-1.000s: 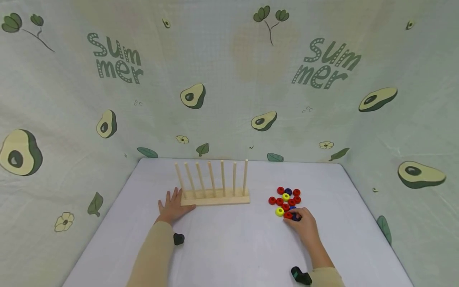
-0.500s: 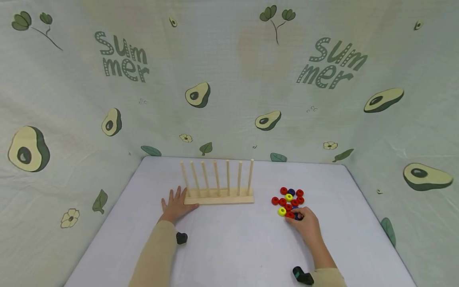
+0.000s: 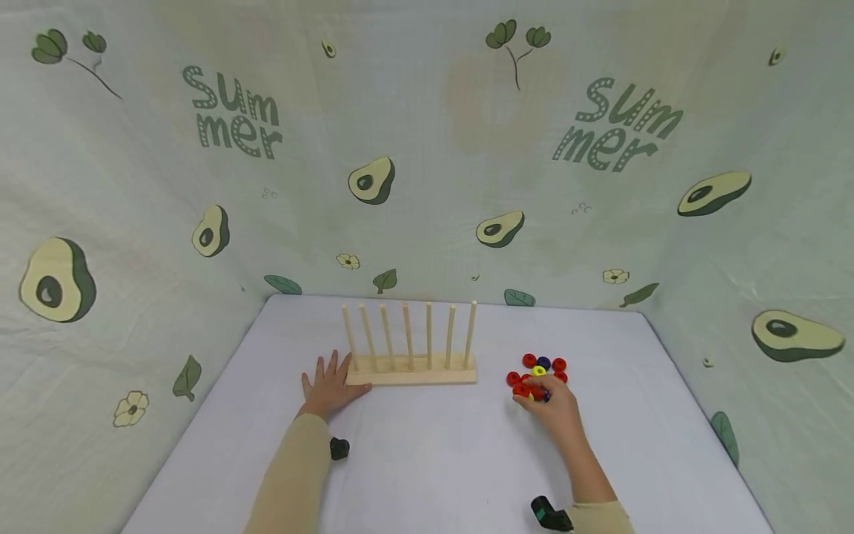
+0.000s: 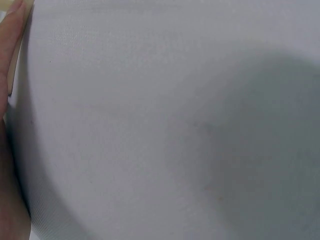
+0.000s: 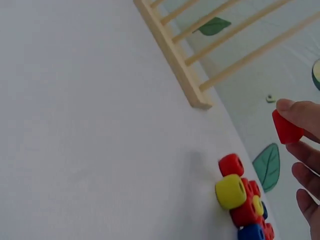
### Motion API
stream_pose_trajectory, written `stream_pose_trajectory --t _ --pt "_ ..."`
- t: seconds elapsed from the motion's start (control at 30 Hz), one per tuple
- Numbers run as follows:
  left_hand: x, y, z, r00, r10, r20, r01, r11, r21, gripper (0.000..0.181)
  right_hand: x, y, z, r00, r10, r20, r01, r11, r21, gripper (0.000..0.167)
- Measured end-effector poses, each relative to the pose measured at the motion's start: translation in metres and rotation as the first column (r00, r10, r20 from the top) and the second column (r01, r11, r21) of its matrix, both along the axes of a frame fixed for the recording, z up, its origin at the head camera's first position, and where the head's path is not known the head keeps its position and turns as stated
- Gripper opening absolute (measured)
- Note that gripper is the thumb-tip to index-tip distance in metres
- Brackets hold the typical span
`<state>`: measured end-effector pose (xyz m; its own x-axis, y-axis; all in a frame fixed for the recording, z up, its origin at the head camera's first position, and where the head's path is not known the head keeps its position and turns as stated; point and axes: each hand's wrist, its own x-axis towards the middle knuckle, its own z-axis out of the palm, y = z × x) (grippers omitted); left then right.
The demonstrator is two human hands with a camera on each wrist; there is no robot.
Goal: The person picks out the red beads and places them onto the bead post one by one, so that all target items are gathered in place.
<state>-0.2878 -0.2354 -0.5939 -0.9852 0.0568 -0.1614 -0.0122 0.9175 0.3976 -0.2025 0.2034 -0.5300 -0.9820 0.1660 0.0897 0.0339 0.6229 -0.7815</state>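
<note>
A wooden rack [image 3: 414, 377] with a row of upright pegs stands on the table, no beads on its pegs. My left hand [image 3: 328, 389] lies with spread fingers against the rack's left end; in the left wrist view only an edge of that hand [image 4: 10, 150] shows. Over the bead group, my right hand [image 3: 557, 406] pinches a red bead [image 3: 521, 390] between thumb and finger. The right wrist view shows this red bead [image 5: 287, 128] held above the loose beads, among them a yellow bead [image 5: 230, 192] and a blue bead [image 5: 251, 232].
Red, yellow and dark blue beads lie close together to the right of the rack, partly covered by my right hand. White cloth [image 3: 427, 460] covers the table. A patterned curtain [image 3: 427, 148] rises behind and at both sides.
My right hand has lifted the red bead from the near edge of the group and moved slightly left. My left hand stays at the rack's end. The head view has shifted a little.
</note>
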Motion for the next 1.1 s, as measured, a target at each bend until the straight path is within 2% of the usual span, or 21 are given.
stream_pose_trajectory --t 0.13,0.3,0.47,0.73,0.87,1.1 --pt "-0.004 0.0 -0.008 1.0 -0.007 -0.004 0.006 1.0 -0.007 0.111 0.001 -0.017 0.009 1.0 0.011 -0.001 -0.011 0.999 -0.032 0.036" --pt "-0.006 -0.002 -0.011 1.0 -0.013 -0.019 0.013 1.0 -0.022 0.112 0.0 -0.041 0.018 1.0 0.022 -0.02 -0.023 0.996 -0.089 0.032" --pt "-0.004 -0.005 -0.011 1.0 -0.019 -0.017 0.019 0.999 -0.032 0.113 -0.003 -0.061 0.029 0.998 0.046 -0.044 -0.05 0.995 -0.092 0.03" --pt "0.002 -0.004 -0.004 0.999 -0.026 -0.026 0.025 1.0 -0.018 0.111 -0.009 -0.083 0.054 0.987 0.085 -0.137 -0.102 0.988 -0.115 0.028" --pt "0.003 -0.002 0.0 0.999 -0.033 -0.014 0.032 0.999 -0.016 0.111 -0.013 -0.092 0.068 0.973 0.116 -0.202 -0.143 0.982 -0.125 0.029" --pt "0.005 0.004 0.008 1.0 -0.018 -0.012 0.018 1.0 -0.014 0.108 -0.026 -0.106 0.088 0.921 0.188 -0.34 -0.241 0.963 -0.119 0.028"
